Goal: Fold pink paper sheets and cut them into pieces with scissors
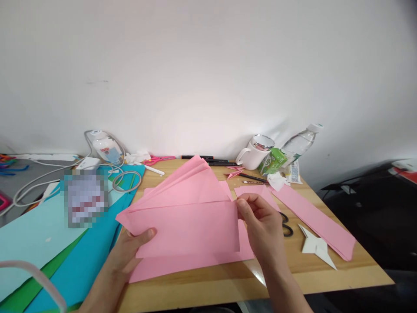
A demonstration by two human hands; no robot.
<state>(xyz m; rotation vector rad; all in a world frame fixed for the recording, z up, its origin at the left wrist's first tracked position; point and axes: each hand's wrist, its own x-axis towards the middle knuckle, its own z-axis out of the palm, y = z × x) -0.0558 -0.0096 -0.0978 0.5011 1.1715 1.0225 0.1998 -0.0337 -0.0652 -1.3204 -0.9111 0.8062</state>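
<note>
A stack of pink paper sheets (185,217) is fanned out above a wooden table (221,287). My left hand (130,250) grips the stack's lower left edge, thumb on top. My right hand (262,226) pinches the upper right corner of the front sheet between thumb and fingers. More pink sheets lie flat beneath the lifted ones.
Pink paper strips (312,221), black scissors (286,226) and a white folded paper shape (317,248) lie to the right. A white mug (254,152), green carton (272,161) and water bottle (299,145) stand at the back. Blue and green sheets (48,252) and cables (120,178) cover the left.
</note>
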